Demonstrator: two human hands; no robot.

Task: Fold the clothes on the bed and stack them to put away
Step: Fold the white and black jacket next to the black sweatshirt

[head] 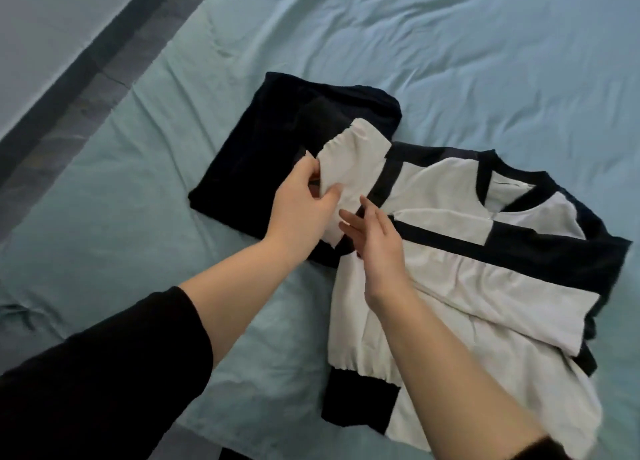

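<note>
A white jacket with black stripes, collar and hem (pixel 460 279) lies spread on the teal bed sheet (pixel 450 61), right of centre. Its left sleeve (pixel 353 161) reaches over a folded black garment (pixel 277 154) lying to the left. My left hand (pixel 304 206) pinches the white sleeve near its lower part. My right hand (pixel 377 248) rests on the jacket where the sleeve meets the body, fingers apart and extended, holding nothing that I can see.
The bed's left edge (pixel 104 89) runs diagonally, with a dark border strip and grey floor (pixel 45 26) beyond. Wrinkled sheet stretches behind the clothes and to the front left. My black sleeves show at the bottom.
</note>
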